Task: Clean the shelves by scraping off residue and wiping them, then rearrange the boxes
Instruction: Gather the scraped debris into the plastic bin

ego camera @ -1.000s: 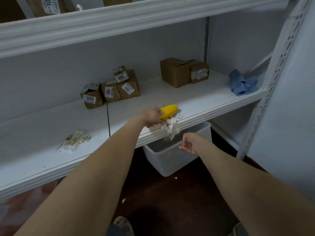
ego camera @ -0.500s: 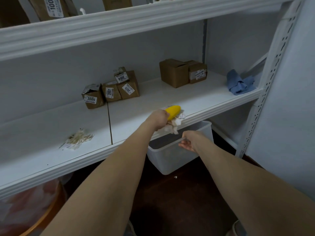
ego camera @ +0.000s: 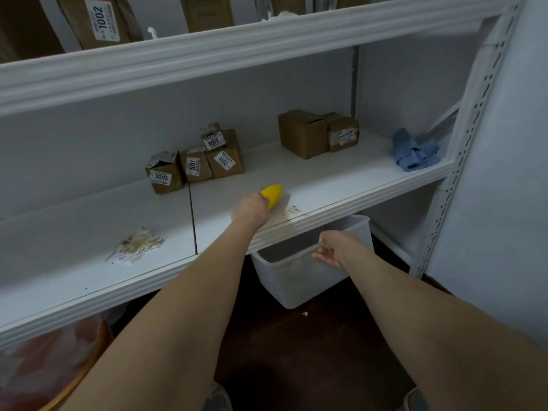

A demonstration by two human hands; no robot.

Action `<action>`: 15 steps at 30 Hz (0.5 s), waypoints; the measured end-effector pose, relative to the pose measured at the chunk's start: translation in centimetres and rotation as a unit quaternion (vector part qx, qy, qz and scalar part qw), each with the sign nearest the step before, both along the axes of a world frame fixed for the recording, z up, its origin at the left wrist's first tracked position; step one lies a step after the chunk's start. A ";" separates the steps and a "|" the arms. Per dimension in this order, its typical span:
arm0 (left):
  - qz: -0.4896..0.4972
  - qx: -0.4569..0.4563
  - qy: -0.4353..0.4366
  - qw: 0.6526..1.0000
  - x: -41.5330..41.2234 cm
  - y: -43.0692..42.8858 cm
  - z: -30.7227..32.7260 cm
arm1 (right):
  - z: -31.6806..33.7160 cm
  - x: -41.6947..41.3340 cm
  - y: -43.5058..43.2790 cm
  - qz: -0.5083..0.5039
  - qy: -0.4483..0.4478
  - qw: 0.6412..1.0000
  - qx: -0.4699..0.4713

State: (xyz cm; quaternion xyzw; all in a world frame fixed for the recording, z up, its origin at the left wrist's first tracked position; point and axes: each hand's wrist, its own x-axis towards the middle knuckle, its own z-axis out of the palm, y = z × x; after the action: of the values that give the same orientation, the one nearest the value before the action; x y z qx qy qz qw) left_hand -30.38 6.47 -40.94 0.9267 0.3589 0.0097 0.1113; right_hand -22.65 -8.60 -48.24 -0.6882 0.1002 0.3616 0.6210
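Yellow scraper (ego camera: 272, 194) half hidden in gripping left hand (ego camera: 252, 209); right hand (ego camera: 332, 250) grasps bin (ego camera: 296, 281) rim.

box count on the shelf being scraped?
6. Left cluster: 3005 box, 2007 box and 2011 box in a row, 3004 box perched above 2007. Right pair: plain box with labelled box against its right side. More could hide behind.

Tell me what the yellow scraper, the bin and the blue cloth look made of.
Yellow scraper: smooth, evenly coloured, likely moulded plastic. Bin: translucent, milky walls, likely plastic. Blue cloth: soft crumpled folds, fabric; weave too small to tell.
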 end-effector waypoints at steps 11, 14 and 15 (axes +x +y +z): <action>-0.095 -0.066 -0.073 0.991 1.9 -4.4 0.7 | -0.1 0.5 0.0 -0.006 0.005 1.000 0.005; -0.001 -0.010 -0.050 0.999 1.2 -2.5 0.1 | 0.4 0.3 -0.6 -0.002 0.005 1.000 0.001; 0.012 -0.006 -0.029 0.999 0.9 -2.3 -0.1 | 0.6 0.3 -0.7 -0.003 0.004 1.000 0.005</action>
State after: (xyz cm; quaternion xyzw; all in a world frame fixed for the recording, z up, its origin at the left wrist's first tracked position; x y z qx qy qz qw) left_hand -29.47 4.17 -41.06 0.9208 0.3669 0.0355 0.1271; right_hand -22.32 -9.34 -47.63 -0.6831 0.1028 0.3636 0.6250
